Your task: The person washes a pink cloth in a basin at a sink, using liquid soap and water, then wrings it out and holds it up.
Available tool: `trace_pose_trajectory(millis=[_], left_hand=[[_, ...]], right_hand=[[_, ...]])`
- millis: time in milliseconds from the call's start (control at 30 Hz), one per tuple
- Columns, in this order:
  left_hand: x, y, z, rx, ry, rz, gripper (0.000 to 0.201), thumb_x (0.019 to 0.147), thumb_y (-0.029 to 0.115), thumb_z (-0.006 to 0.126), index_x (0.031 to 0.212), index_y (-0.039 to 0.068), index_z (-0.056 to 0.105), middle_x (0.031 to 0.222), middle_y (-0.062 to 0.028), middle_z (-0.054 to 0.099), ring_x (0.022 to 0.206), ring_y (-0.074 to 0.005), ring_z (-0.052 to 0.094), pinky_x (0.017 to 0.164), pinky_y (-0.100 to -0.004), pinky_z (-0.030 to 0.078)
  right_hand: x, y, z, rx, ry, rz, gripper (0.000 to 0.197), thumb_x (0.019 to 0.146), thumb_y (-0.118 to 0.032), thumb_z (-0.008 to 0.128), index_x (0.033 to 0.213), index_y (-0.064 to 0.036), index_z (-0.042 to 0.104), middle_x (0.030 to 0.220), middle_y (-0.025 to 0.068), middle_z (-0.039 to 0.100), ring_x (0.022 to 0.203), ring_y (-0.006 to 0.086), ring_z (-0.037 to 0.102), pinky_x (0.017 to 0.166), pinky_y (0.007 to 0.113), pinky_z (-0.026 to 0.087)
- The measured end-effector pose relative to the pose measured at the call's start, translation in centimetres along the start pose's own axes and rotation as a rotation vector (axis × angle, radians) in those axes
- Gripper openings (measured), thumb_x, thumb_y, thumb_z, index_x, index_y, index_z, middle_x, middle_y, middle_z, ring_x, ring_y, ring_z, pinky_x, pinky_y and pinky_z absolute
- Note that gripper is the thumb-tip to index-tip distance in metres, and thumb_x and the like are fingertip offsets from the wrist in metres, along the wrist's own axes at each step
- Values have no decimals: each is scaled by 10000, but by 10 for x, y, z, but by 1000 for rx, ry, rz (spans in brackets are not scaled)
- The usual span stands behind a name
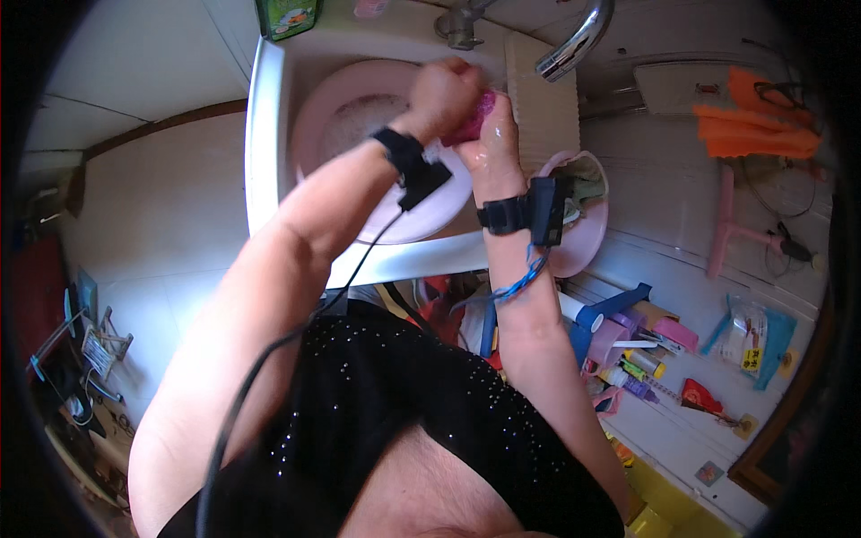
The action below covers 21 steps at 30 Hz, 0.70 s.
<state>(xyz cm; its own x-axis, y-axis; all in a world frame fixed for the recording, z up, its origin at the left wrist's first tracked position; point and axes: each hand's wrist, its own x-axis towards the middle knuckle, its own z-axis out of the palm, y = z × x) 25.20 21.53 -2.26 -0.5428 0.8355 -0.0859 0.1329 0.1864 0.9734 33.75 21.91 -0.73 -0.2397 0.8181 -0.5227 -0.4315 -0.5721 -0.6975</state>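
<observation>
Scrubbing a small magenta cloth-like item [473, 115], gripped between both hands over the round pale-pink plastic basin [336, 99] inside the white sink [265, 134]. Left hand [441, 94] closed in a fist over the item from 10 o'clock; right hand [498, 148] wet and shiny, fingers wrapped round it from 5 o'clock, so both sets of fingers clamped on the same piece. Item held at about 2 o'clock over the basin, just below the curved chrome tap spout [574, 40]. Exact make of the item unclear, most of it hidden inside the grip.

Best done by keeping the work low and centred over the basin so drips land in the foamy water, rubbing with short opposed strokes, knuckles against palm. Worth keeping the black wrist straps [516, 213] and the trailing black cable [269, 359] clear of the suds. A second, smaller pink basin [587, 238] sits at 4 o'clock, near enough to be knocked by the right elbow.
</observation>
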Motion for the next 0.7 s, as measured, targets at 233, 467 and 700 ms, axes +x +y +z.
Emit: trace_pose_trajectory(millis=[233,467,700], left_hand=[[-66,22,32,-125,16,440,305,722,349,627,705,46,654,676,-168,615,626,-354,606,611,-413,484],[9,20,4,-394,-32,-92,308,827,286,566,872,-16,605,768,-89,620,671,-151,572,597,-291,473],[-44,46,7,-509,-185,-7,258,780,258,610,677,24,574,641,-64,571,565,-142,512,515,-298,437]], right_hand=[[38,-20,-81,-22,-429,-99,354,855,-417,467,991,-94,513,960,70,551,914,225,536,807,352,458],[-2,-25,2,66,-234,62,385,889,-349,375,1186,-124,476,1151,86,529,1072,278,487,928,449,392],[15,-1,-48,-37,-398,-262,382,889,-405,488,1114,-97,496,1042,73,546,1001,188,513,893,336,411]])
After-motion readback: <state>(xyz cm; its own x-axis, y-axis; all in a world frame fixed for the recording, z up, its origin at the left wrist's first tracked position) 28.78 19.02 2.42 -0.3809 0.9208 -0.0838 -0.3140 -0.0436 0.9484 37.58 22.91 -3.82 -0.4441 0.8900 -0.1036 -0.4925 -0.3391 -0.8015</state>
